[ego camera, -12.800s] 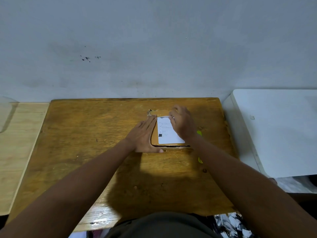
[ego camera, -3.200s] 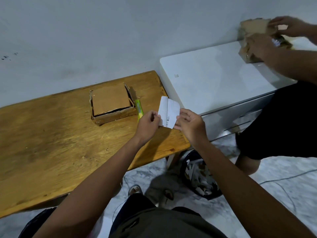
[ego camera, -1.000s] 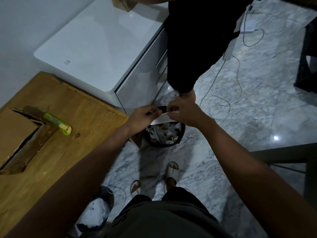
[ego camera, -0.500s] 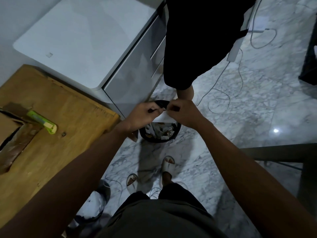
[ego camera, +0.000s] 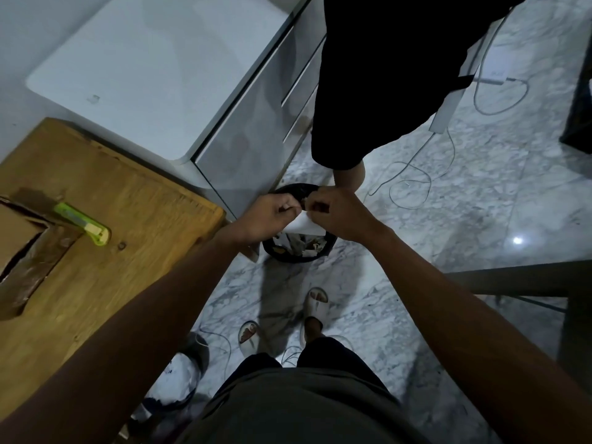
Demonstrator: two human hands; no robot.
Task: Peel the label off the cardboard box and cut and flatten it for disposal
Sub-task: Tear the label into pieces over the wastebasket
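Both my hands hold the peeled white label (ego camera: 302,224) over a black waste bin (ego camera: 299,248) on the floor. My left hand (ego camera: 270,216) pinches the label's left top edge and my right hand (ego camera: 336,213) pinches its right top edge, fingers curled, knuckles almost touching. The cardboard box (ego camera: 22,238) lies at the left edge of the view on the wooden table (ego camera: 134,219), partly cut off. A green utility knife (ego camera: 84,224) lies beside the box.
A white cabinet (ego camera: 166,68) with drawers stands right of the table. Another person in black shorts (ego camera: 384,75) stands just behind the bin. Cables (ego camera: 413,174) trail on the marble floor. A second bin with papers (ego camera: 177,376) sits under the table edge.
Since the label came off the box, I have turned right and down to the bin. Over the last second my hands drew closer together on the label above the bin.
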